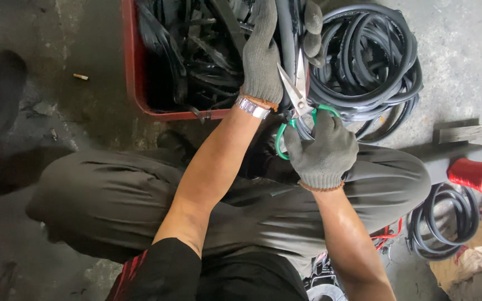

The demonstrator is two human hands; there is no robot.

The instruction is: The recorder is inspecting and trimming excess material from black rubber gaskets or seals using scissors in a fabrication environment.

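Head view: right grip (pixel 322 147) closes on scissors (pixel 295 95), left grip (pixel 263 53) clutches half-hidden black tubing (pixel 287 39).

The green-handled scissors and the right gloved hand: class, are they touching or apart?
Touching. The head view shows the right gloved hand with fingers threaded through the loops of the green-handled scissors, gripping them.

Green-handled scissors (pixel 298 106) are pointing upward, blades parted around a black rubber strip (pixel 287 47); the strip is running upright between the blades toward the red crate
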